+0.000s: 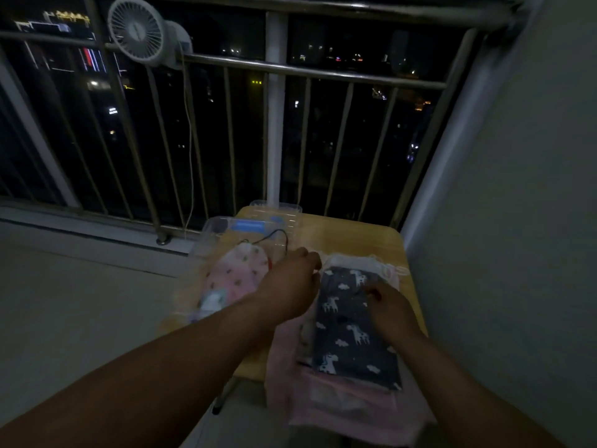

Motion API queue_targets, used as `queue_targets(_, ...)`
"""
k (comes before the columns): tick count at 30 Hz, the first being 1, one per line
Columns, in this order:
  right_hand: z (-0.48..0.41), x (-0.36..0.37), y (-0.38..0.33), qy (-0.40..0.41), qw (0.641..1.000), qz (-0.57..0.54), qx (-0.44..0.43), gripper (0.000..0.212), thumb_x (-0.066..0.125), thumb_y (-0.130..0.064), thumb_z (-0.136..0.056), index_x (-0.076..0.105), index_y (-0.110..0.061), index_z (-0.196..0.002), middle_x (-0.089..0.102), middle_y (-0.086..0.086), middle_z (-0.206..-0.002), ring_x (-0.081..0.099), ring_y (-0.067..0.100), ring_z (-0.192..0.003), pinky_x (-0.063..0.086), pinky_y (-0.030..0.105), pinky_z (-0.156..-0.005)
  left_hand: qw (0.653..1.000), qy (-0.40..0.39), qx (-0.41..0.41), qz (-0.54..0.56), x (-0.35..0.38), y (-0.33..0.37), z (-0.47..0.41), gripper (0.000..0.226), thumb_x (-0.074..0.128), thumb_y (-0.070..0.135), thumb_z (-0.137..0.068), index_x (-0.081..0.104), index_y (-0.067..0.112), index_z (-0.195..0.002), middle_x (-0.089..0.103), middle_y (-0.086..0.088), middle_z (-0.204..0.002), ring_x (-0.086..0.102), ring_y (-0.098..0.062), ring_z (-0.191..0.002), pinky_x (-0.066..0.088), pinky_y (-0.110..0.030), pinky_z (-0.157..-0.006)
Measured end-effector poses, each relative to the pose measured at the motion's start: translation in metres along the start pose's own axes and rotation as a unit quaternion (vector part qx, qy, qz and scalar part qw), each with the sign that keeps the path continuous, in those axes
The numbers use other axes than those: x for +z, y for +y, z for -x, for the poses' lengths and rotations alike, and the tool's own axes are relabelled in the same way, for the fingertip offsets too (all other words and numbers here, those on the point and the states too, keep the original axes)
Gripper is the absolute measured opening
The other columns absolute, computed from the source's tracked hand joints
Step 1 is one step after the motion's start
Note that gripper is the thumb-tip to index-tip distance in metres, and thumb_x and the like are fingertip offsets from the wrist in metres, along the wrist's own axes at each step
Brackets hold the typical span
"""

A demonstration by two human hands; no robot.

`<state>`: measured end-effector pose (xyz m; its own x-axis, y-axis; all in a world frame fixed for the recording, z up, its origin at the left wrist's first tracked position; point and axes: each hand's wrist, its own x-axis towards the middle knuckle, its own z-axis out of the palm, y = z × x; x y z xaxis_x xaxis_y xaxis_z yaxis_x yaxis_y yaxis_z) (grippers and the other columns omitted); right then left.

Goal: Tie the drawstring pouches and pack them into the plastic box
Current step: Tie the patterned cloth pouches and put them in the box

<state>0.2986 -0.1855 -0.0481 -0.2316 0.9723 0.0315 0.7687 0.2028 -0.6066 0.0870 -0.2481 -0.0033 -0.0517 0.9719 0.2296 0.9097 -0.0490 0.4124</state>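
Both hands — left hand [292, 286], right hand [389, 305] — rest on the soft navy unicorn-print pouch [352, 328]; finger grip unclear.

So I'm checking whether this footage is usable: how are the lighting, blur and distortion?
Head view: dim and grainy, shot at night; wide-angle lens bows the railing; left hand and the pink pouch in the plastic box are motion-smeared; the navy pouch under the right hand stays readable.
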Motion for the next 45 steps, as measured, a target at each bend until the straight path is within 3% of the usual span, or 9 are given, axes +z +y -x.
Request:
queue_targets(4, -0.009, 0.001, 0.024, -0.003, 0.999, -0.018, 0.041, 0.033, 0.046, -0.015, -0.102, 0.067, -0.024, -0.125, 0.067, 0.006, -0.132, 0.063, 0.032, -0.116, 0.045, 0.031, -0.083, 0.995, -0.056, -0.051, 0.069, 0.039, 0.01, -0.01, 0.032, 0.058, 0.026, -0.101, 0.055, 0.011, -0.129, 0.067, -0.011, -0.118, 0.065, -0.024, -0.099, 0.057, -0.038, -0.084)
queue_targets(7, -0.018, 0.006, 0.042, -0.013, 0.997, -0.036, 0.06, 0.028, 0.049, -0.021, -0.098, 0.07, -0.029, -0.115, 0.071, 0.003, -0.121, 0.067, 0.029, -0.105, 0.049, 0.033, -0.079, 0.987, -0.089, -0.11, 0.078, 0.062, 0.004, -0.018, 0.037, 0.058, 0.028, -0.102, 0.054, 0.007, -0.131, 0.066, -0.014, -0.122, 0.064, -0.025, -0.105, 0.048, -0.026, -0.079)
queue_targets(13, -0.032, 0.016, 0.066, -0.041, 0.993, -0.041, 0.107, 0.026, 0.045, -0.027, -0.097, 0.067, -0.025, -0.11, 0.07, 0.005, -0.118, 0.066, 0.028, -0.098, 0.046, 0.033, -0.077, 0.972, -0.139, -0.174, 0.08, 0.097, -0.003, -0.03, 0.04, 0.053, 0.031, -0.104, 0.051, 0.006, -0.135, 0.06, -0.014, -0.133, 0.059, -0.027, -0.119, 0.04, -0.024, -0.085)
queue_targets(20, -0.046, 0.013, 0.073, -0.01, 0.987, -0.027, 0.157, 0.028, 0.053, -0.025, -0.095, 0.062, -0.016, -0.119, 0.065, 0.013, -0.12, 0.064, 0.034, -0.103, 0.047, 0.035, -0.079, 0.962, -0.109, -0.221, 0.114, 0.1, -0.004, -0.05, 0.028, 0.051, 0.024, -0.105, 0.064, 0.005, -0.12, 0.066, -0.013, -0.12, 0.062, -0.029, -0.112, 0.045, -0.027, -0.087)
queue_targets(26, -0.046, 0.014, 0.074, 0.006, 0.993, -0.029, 0.116, 0.007, 0.058, -0.021, -0.097, 0.064, -0.023, -0.093, 0.071, 0.009, -0.114, 0.065, 0.031, -0.101, 0.049, 0.034, -0.081, 0.949, -0.067, -0.274, 0.143, 0.112, -0.014, -0.058, 0.028, 0.06, 0.032, -0.094, 0.066, 0.013, -0.113, 0.066, -0.011, -0.115, 0.062, -0.03, -0.109, 0.053, -0.041, -0.096)
queue_targets(29, -0.043, 0.013, 0.071, 0.007, 0.994, -0.05, 0.092, 0.015, 0.058, -0.024, -0.099, 0.067, -0.022, -0.11, 0.071, 0.006, -0.118, 0.064, 0.028, -0.103, 0.044, 0.032, -0.077, 0.952, -0.061, -0.272, 0.129, 0.11, -0.012, -0.056, 0.023, 0.06, 0.03, -0.095, 0.064, 0.017, -0.114, 0.065, -0.011, -0.115, 0.058, -0.031, -0.114, 0.049, -0.046, -0.104)
queue_targets(34, -0.04, 0.011, 0.062, 0.005, 0.995, -0.077, 0.07, 0.029, 0.052, -0.022, -0.101, 0.067, -0.026, -0.126, 0.069, 0.002, -0.127, 0.064, 0.028, -0.11, 0.04, 0.03, -0.077, 0.948, -0.019, -0.268, 0.172, 0.107, -0.011, -0.051, 0.011, 0.058, 0.033, -0.099, 0.061, 0.023, -0.098, 0.07, -0.007, -0.095, 0.066, -0.027, -0.087, 0.059, -0.041, -0.081)
queue_targets(40, -0.031, 0.005, 0.049, 0.043, 0.975, -0.206, 0.077, 0.015, 0.059, -0.029, -0.101, 0.066, -0.035, -0.112, 0.07, 0.001, -0.122, 0.067, 0.022, -0.105, 0.056, 0.046, -0.095, 0.91, 0.012, -0.279, 0.305, 0.081, 0.011, -0.04, 0.017, 0.06, 0.025, -0.101, 0.065, 0.009, -0.099, 0.068, -0.011, -0.092, 0.066, -0.029, -0.089, 0.058, -0.043, -0.083)
queue_targets(45, -0.028, -0.011, 0.035, 0.021, 0.935, -0.34, 0.099, 0.016, 0.06, -0.033, -0.103, 0.067, -0.036, -0.117, 0.063, -0.005, -0.129, 0.064, 0.011, -0.107, 0.055, 0.035, -0.095, 0.865, -0.017, -0.266, 0.425, 0.06, 0.024, -0.029, 0.026, 0.055, 0.025, -0.106, 0.069, 0.013, -0.124, 0.071, -0.01, -0.113, 0.068, -0.024, -0.1, 0.059, -0.038, -0.089)
